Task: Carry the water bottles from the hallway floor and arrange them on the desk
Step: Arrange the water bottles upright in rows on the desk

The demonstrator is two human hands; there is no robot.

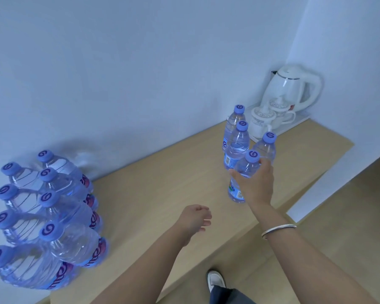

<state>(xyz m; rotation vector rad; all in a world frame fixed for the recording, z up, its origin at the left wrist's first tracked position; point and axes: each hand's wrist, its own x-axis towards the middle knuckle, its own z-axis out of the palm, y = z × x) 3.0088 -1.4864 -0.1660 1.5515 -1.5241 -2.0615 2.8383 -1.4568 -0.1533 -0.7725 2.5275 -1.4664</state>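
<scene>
Fingers of the right hand grasp the nearest bottle, best set upright beside its neighbours, while the left hand hangs loosely curled, empty.

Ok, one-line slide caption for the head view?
Right hand grips the nearest of four loose water bottles beside the kettle tray; left hand empty.
</scene>
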